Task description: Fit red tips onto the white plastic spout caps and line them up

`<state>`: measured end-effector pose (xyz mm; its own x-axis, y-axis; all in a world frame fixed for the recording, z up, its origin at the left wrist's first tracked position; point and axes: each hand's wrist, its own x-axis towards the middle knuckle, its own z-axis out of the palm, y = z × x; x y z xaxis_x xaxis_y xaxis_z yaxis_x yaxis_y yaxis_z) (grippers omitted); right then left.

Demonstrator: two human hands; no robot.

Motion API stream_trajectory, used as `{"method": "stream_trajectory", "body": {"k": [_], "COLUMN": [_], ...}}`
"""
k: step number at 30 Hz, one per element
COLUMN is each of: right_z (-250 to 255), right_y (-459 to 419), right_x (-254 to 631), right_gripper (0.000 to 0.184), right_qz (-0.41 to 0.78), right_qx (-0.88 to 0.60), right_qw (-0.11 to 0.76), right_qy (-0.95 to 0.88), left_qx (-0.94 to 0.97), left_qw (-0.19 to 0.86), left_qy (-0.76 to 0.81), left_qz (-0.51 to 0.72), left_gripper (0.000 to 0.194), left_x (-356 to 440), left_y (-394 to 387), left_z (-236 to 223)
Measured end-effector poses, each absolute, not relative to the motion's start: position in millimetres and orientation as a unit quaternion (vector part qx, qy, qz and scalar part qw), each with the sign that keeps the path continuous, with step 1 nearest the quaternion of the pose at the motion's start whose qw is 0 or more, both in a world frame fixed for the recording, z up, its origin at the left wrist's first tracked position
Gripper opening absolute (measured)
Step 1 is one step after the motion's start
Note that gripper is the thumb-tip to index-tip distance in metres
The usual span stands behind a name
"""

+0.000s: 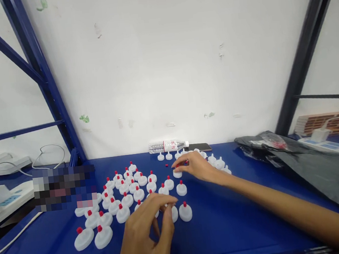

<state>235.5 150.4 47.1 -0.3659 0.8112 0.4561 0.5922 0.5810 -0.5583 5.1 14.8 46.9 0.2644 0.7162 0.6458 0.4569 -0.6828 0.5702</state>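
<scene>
Several white caps with small red tips point(124, 192) stand in rows on a blue table point(228, 222). My left hand point(147, 234) is at the near edge, its fingers pinched on a white cap point(170, 212) in the front row. My right hand point(193, 167) reaches further back, fingers curled and pinching a small red tip at a white cap point(177, 174). Plain white caps without red tips point(218, 163) lie just beyond and right of that hand. A loose red tip point(166, 165) lies on the table nearby.
A clear water bottle point(168, 146) lies on its side at the back by the wall, a dark phone point(200, 146) beside it. A dark bag point(312, 164) covers the right side. Power strips point(325, 143) and cables point(14, 236) sit at both edges. Blue frame posts point(47, 87) rise at left.
</scene>
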Motion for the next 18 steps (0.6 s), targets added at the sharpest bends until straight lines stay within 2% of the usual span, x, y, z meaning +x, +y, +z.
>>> {"method": "stream_trajectory", "body": {"k": [2,5,11,18], "right_z": [36.5,39.7,82.9,77.3], "right_y": [153.8,152.2,167.1,200.2], "right_x": [234.3,234.8,250.6,251.7], "right_gripper": [0.017,0.032,0.031,0.019], "right_qz": [0.16,0.157,0.025,0.039], "right_qx": [-0.431,-0.42,-0.52,-0.562], "right_qw": [0.344,0.337,0.311,0.235], "right_qy": [-0.819,-0.828,-0.795,-0.792], "left_qx": [0.801,0.82,0.811,0.799], "left_qw": [0.077,0.052,0.027,0.018], "left_qy": [0.382,0.402,0.457,0.496], "left_qz": [0.454,0.405,0.365,0.339], "left_gripper": [0.019,0.02,0.027,0.032], "left_x": [10.1,19.0,24.4,5.5], "left_y": [22.9,39.9,74.6,84.3], "left_z": [65.7,92.9,108.9,97.5]}}
